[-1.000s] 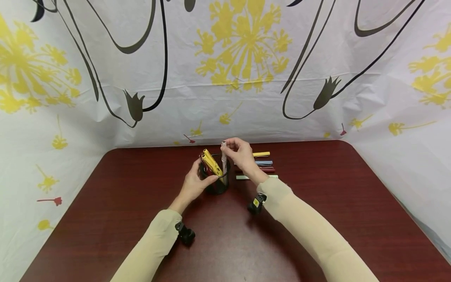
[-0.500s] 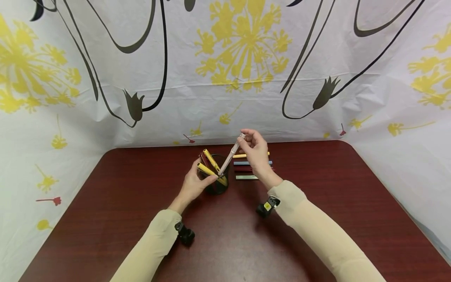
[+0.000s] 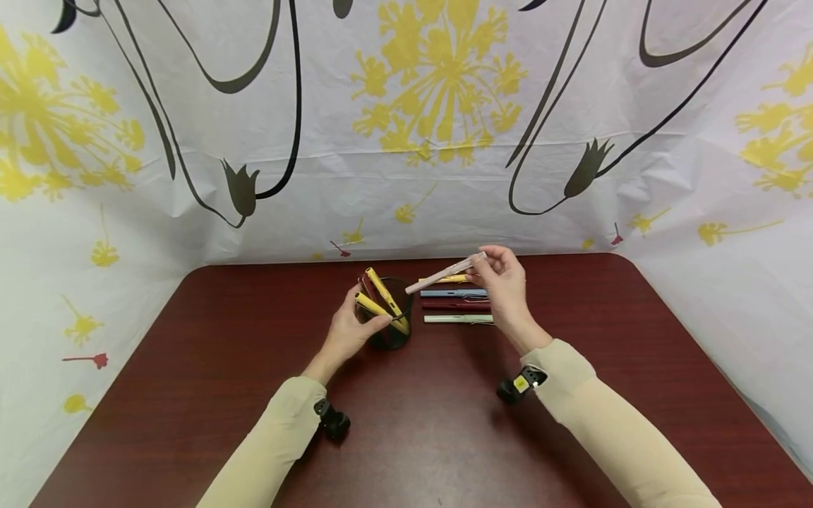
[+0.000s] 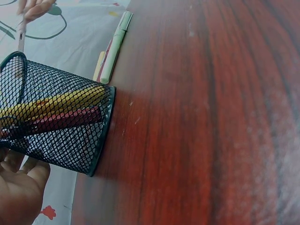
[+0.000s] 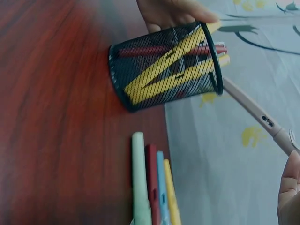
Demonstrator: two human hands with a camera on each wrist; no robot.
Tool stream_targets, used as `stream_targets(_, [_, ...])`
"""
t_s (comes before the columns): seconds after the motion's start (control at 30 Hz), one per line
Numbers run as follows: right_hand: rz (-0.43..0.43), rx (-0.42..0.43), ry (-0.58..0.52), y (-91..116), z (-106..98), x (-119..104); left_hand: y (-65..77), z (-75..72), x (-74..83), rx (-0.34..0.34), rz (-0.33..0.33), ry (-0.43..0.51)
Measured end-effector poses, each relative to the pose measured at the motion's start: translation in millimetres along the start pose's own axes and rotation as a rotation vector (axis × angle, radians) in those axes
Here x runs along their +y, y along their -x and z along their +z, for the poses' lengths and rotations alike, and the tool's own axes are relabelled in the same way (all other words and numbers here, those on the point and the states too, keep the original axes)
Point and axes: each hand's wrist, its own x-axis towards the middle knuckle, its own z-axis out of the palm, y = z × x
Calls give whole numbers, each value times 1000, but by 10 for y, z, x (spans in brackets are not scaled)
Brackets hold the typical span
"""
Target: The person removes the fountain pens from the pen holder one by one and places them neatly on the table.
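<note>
My left hand (image 3: 346, 335) grips a black mesh pen cup (image 4: 70, 152) near its rim, thumb on the near side and fingers round the far left. Two yellow pens (image 3: 383, 288) and a dark red pen (image 4: 65, 121) lean inside it. To the right of the cup, my right hand (image 3: 506, 288) pinches a pale pink pen (image 3: 441, 274) by one end. That pen slants down to the left, its lower end close to the cup's rim, as the right wrist view also shows.
Right of the cup, a row of pens lies on the dark red wooden table (image 3: 254, 353): yellow (image 3: 452, 279), light blue (image 3: 451, 293), dark red (image 3: 454, 306) and pale green (image 3: 457, 319). A white flower-patterned cloth (image 3: 406, 204) hangs behind the table.
My right hand has drawn the pale pink pen up out of the cup and to the right, tilting it from upright towards level. One yellow pen in the cup has tipped left. My left hand stays put.
</note>
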Motion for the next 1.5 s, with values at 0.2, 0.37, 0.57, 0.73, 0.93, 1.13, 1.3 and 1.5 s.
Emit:
stream_targets(0.2, [87,49,-40,59,-255,19,24,-10,34,-4,-12,7])
stream_targets(0.37, [142,50,-19,119,-424,55,18,-16,22,-6,-16,16])
stream_targets(0.57, [204,-28,33,201,-586,144,14,-15,32,-3,-20,15])
stream_targets(0.73, [236,-92,106,266,-703,217,15,-13,39,-4,-22,10])
stream_targets(0.93, [264,-146,133,309,-793,279,9,-18,27,-2,-18,18])
stream_targets(1.13, [287,-197,145,330,-832,321,27,-16,37,2,-23,0])
stream_targets(1.3, [293,-233,180,333,-865,332,32,-11,49,7,-27,-5])
stream_targets(1.5, [312,-267,268,334,-907,312,25,-8,48,9,-25,-2])
